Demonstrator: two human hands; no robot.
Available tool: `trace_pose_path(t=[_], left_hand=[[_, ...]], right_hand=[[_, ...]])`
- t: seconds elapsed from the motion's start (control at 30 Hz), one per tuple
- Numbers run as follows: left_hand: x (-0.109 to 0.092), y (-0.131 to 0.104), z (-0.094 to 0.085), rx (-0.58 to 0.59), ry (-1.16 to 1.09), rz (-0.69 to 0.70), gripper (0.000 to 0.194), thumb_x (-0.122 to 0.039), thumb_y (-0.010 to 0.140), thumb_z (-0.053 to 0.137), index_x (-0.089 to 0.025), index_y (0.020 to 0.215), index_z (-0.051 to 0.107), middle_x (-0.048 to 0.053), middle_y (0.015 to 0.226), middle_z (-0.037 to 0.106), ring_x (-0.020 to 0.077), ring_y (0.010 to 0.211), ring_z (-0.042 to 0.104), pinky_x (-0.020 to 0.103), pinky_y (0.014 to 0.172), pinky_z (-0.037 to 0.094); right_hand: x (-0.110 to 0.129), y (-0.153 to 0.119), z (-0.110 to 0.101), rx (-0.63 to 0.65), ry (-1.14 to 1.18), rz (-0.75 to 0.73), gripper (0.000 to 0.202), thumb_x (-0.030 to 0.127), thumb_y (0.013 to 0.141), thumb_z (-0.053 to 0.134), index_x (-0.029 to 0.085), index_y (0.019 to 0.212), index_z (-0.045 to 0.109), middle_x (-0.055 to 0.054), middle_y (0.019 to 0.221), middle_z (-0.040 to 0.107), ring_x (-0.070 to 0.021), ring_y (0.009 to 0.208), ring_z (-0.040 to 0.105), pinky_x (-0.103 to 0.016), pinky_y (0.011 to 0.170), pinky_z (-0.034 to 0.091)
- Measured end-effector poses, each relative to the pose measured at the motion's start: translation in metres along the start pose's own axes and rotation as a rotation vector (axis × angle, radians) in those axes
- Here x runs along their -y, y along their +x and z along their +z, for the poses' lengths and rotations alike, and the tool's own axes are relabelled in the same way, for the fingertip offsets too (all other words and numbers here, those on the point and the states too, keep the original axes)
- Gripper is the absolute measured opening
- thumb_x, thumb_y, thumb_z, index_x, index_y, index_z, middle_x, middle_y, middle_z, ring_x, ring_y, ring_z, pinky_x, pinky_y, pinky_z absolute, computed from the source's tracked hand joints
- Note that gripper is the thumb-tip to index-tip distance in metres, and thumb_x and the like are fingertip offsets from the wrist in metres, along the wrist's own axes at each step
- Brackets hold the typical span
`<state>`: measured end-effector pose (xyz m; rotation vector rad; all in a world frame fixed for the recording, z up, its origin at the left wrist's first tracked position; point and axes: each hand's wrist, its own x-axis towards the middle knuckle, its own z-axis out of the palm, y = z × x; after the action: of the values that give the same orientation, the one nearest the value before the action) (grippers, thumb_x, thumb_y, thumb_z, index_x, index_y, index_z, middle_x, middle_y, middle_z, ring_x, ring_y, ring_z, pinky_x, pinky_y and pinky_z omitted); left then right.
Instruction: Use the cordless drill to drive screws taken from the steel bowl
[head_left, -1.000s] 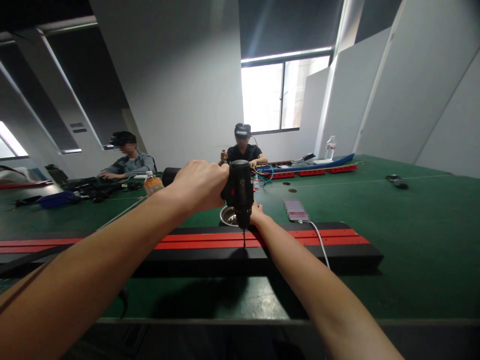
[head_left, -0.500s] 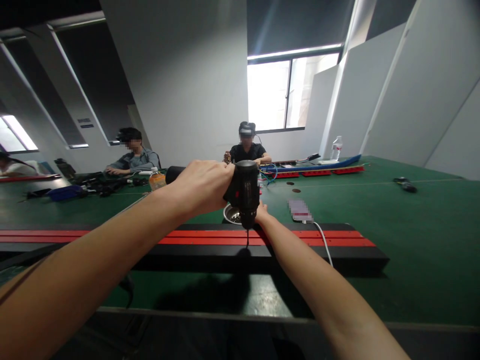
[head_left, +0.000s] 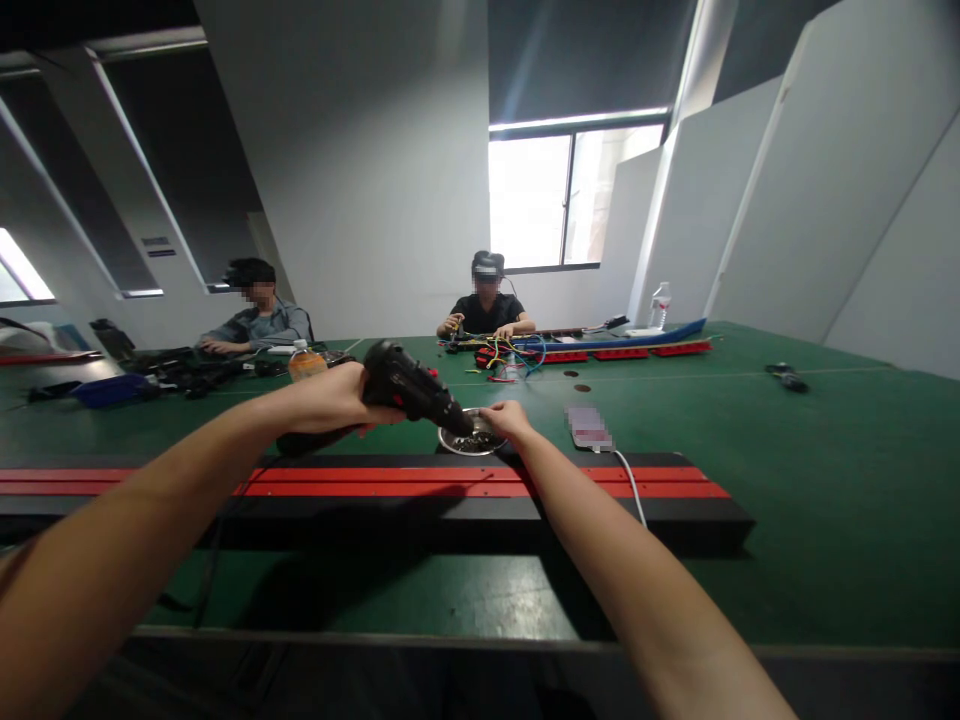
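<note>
While the left hand (head_left: 337, 402) wraps its grip round a black drill (head_left: 412, 388), tilted so its nose slants down to the right at a metal bowl (head_left: 443, 436) of small dark pieces, the right hand (head_left: 510, 420) is at the bowl's right side, though I cannot tell whether its grip pinches anything. The bowl sits on the green bench (head_left: 832, 490), just beyond a long black-and-red bar (head_left: 337, 484).
</note>
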<state>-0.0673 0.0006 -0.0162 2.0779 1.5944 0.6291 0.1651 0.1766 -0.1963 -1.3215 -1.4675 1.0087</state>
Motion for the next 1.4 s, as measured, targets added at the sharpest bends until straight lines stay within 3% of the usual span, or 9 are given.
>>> trace_pose_path(t=[0.1, 0.17, 0.27, 0.4, 0.57, 0.73, 0.97, 1.17, 1.4], left_hand=[[0.035, 0.011, 0.033, -0.218, -0.37, -0.158, 0.032, -0.045, 0.068, 0.08, -0.016, 0.076, 0.067, 0.004, 0.063, 0.066, 0.0166, 0.055, 0.058, 0.026, 0.05, 0.044], [0.052, 0.017, 0.058, -0.203, -0.675, -0.317, 0.032, -0.042, 0.07, 0.08, -0.015, 0.074, 0.064, 0.005, 0.064, 0.066, 0.0166, 0.056, 0.061, 0.026, 0.052, 0.048], [0.069, 0.024, 0.088, -0.162, -1.024, -0.368, 0.022, -0.033, 0.076, 0.075, -0.013, 0.079, 0.064, 0.004, 0.068, 0.066, 0.0143, 0.058, 0.063, 0.024, 0.055, 0.053], [0.082, 0.027, 0.108, -0.127, -1.225, -0.386, 0.016, -0.027, 0.079, 0.071, -0.013, 0.077, 0.063, 0.002, 0.066, 0.064, 0.0125, 0.053, 0.062, 0.023, 0.05, 0.053], [0.084, 0.022, 0.114, -0.089, -1.193, -0.462, 0.018, -0.029, 0.079, 0.071, -0.013, 0.074, 0.063, 0.005, 0.063, 0.064, 0.0158, 0.049, 0.062, 0.027, 0.044, 0.053], [0.078, 0.02, 0.117, -0.099, -1.187, -0.439, 0.017, -0.023, 0.081, 0.068, -0.01, 0.071, 0.064, 0.007, 0.061, 0.064, 0.0145, 0.049, 0.062, 0.024, 0.046, 0.052], [0.089, 0.025, 0.123, -0.165, -1.184, -0.374, 0.021, -0.023, 0.081, 0.065, -0.008, 0.066, 0.065, 0.008, 0.057, 0.063, 0.0143, 0.047, 0.061, 0.025, 0.048, 0.052], [0.092, 0.023, 0.124, -0.159, -1.191, -0.357, 0.021, -0.025, 0.079, 0.068, -0.009, 0.066, 0.065, 0.008, 0.057, 0.063, 0.0142, 0.048, 0.06, 0.024, 0.049, 0.052], [0.091, 0.022, 0.123, -0.141, -1.203, -0.375, 0.02, -0.026, 0.08, 0.067, -0.008, 0.069, 0.067, 0.008, 0.059, 0.064, 0.0159, 0.048, 0.061, 0.026, 0.046, 0.051]], right_hand=[[0.0, 0.005, -0.002, -0.049, 0.207, 0.083, 0.021, 0.035, 0.077, 0.069, 0.015, 0.074, 0.07, 0.0, 0.06, 0.06, -0.013, 0.055, 0.051, -0.025, 0.056, 0.039], [0.001, 0.006, -0.004, -0.079, 0.323, 0.105, 0.022, 0.037, 0.075, 0.07, 0.015, 0.076, 0.069, 0.003, 0.057, 0.056, -0.0116, 0.053, 0.048, -0.024, 0.054, 0.038], [0.003, 0.006, -0.007, -0.091, 0.503, 0.122, 0.02, 0.034, 0.071, 0.073, 0.015, 0.074, 0.067, 0.002, 0.06, 0.058, -0.0117, 0.056, 0.051, -0.023, 0.056, 0.04], [0.004, 0.007, -0.007, -0.123, 0.642, 0.155, 0.017, 0.03, 0.07, 0.074, 0.015, 0.074, 0.065, -0.003, 0.072, 0.067, -0.014, 0.066, 0.059, -0.023, 0.062, 0.046], [0.0, 0.009, -0.006, -0.141, 0.424, 0.11, 0.018, 0.034, 0.077, 0.067, 0.016, 0.076, 0.068, -0.006, 0.075, 0.07, -0.0155, 0.068, 0.062, -0.024, 0.062, 0.047], [-0.002, 0.007, -0.005, -0.131, 0.194, 0.002, 0.024, 0.038, 0.076, 0.068, 0.014, 0.077, 0.071, -0.007, 0.076, 0.072, -0.0169, 0.071, 0.064, -0.025, 0.066, 0.047], [-0.003, 0.007, -0.005, -0.131, 0.171, -0.018, 0.027, 0.04, 0.072, 0.073, 0.013, 0.075, 0.072, -0.004, 0.067, 0.068, -0.0155, 0.062, 0.059, -0.026, 0.062, 0.045], [-0.008, 0.012, -0.003, -0.184, 0.205, -0.009, 0.018, 0.031, 0.078, 0.065, 0.014, 0.074, 0.07, -0.004, 0.07, 0.069, -0.0139, 0.06, 0.057, -0.024, 0.056, 0.04], [-0.01, 0.013, -0.005, -0.143, 0.21, 0.003, 0.018, 0.027, 0.081, 0.063, 0.013, 0.075, 0.071, -0.005, 0.076, 0.071, -0.0135, 0.062, 0.058, -0.023, 0.057, 0.04]])
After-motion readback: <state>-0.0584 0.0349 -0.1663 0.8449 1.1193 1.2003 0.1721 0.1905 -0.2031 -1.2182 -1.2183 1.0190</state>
